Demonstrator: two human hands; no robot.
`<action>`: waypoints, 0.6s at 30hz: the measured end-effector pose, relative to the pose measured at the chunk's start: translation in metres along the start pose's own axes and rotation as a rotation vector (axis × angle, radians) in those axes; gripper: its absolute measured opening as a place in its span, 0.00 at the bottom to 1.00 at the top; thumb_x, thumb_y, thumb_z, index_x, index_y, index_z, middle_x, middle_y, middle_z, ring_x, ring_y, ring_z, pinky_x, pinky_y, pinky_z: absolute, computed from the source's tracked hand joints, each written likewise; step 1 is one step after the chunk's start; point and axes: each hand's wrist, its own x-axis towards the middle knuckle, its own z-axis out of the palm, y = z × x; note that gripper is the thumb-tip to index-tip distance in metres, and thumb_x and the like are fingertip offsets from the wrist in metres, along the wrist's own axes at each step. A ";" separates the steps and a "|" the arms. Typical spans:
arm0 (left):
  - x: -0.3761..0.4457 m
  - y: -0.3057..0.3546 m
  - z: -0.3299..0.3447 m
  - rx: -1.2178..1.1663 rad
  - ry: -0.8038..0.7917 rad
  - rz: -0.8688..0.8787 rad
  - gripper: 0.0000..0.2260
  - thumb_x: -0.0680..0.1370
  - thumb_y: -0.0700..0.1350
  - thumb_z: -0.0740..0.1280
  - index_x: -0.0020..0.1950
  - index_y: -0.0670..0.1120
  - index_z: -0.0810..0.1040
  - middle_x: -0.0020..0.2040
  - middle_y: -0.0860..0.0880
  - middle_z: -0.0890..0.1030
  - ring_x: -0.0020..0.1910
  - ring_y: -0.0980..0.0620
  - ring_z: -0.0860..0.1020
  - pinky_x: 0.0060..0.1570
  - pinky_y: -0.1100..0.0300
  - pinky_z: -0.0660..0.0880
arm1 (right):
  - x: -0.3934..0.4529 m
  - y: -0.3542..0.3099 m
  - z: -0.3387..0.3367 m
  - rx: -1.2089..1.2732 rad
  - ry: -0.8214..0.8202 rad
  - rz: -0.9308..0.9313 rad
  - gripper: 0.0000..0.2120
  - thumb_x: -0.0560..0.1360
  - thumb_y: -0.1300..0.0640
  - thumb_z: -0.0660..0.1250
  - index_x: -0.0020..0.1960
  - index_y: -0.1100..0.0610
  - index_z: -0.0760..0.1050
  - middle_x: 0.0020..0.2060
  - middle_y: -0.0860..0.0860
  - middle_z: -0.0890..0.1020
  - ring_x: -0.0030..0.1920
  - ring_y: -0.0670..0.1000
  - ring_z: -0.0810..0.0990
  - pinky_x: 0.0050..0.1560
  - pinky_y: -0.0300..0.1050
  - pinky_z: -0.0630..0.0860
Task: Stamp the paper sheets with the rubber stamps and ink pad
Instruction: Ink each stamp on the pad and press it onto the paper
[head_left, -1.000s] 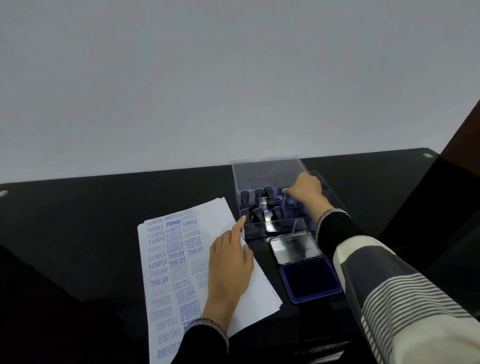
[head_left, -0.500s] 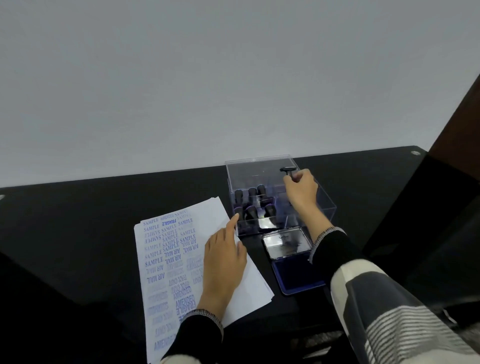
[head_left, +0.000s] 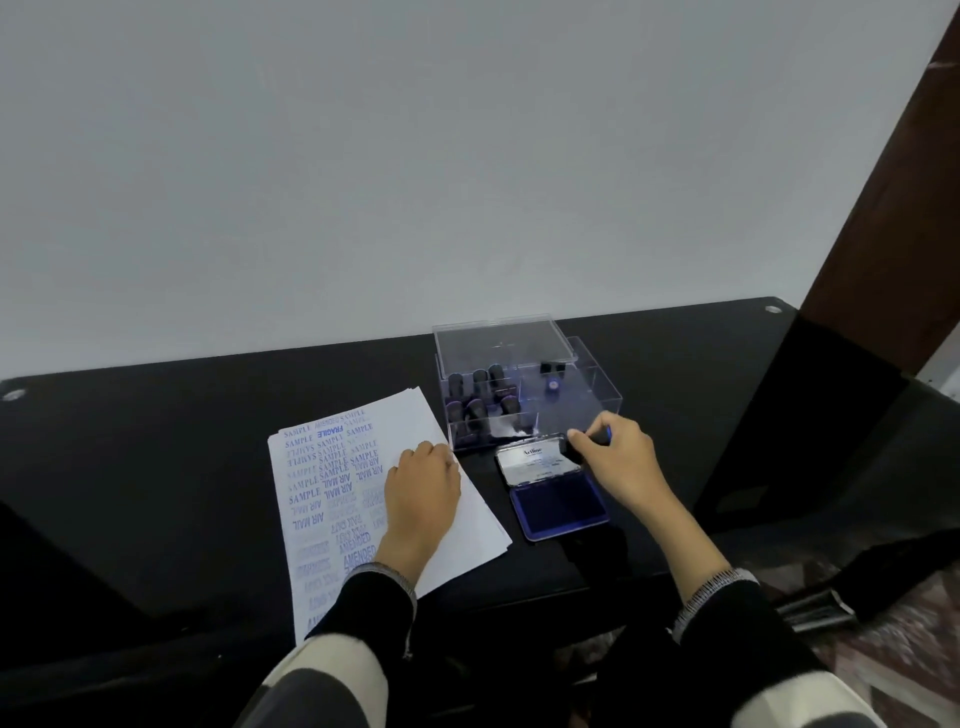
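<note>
A stack of white paper sheets (head_left: 332, 483), its top sheet covered in blue stamped words, lies on the black table. My left hand (head_left: 421, 493) rests flat on the paper's right part, holding nothing. My right hand (head_left: 621, 462) grips a black rubber stamp (head_left: 584, 444) just above the far right corner of the open blue ink pad (head_left: 558, 504), over its raised lid (head_left: 535, 460). Behind it stands a clear plastic box (head_left: 592, 397) with several dark stamps (head_left: 475, 402) upright in its left half.
The glossy black table (head_left: 182, 441) runs back to a plain white wall. A brown wooden post (head_left: 883, 208) rises at the right. The box's clear lid (head_left: 498, 343) stands open at the back. A patterned floor shows at the lower right.
My right hand has lifted a stamp out of the clear box and brought it toward me, down to the ink pad. My left hand has stayed on the paper.
</note>
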 end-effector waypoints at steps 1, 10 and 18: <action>-0.002 -0.006 -0.003 -0.085 -0.028 0.003 0.10 0.82 0.46 0.57 0.57 0.48 0.77 0.56 0.51 0.78 0.54 0.50 0.74 0.53 0.56 0.72 | -0.002 -0.002 -0.001 -0.047 -0.023 -0.009 0.14 0.76 0.54 0.67 0.38 0.63 0.70 0.32 0.56 0.77 0.32 0.50 0.72 0.32 0.42 0.67; -0.037 -0.090 -0.037 -0.289 0.121 -0.093 0.11 0.80 0.39 0.60 0.59 0.47 0.79 0.59 0.52 0.78 0.59 0.54 0.73 0.60 0.59 0.68 | -0.001 -0.003 0.019 -0.421 -0.169 -0.121 0.10 0.74 0.56 0.64 0.36 0.57 0.67 0.32 0.54 0.76 0.32 0.53 0.72 0.31 0.46 0.66; -0.047 -0.131 -0.035 -0.180 0.163 -0.219 0.11 0.78 0.43 0.63 0.60 0.48 0.78 0.64 0.49 0.76 0.69 0.46 0.69 0.70 0.41 0.61 | -0.006 0.000 0.031 -0.582 -0.164 -0.146 0.10 0.75 0.56 0.62 0.38 0.58 0.66 0.33 0.54 0.76 0.35 0.58 0.74 0.34 0.48 0.68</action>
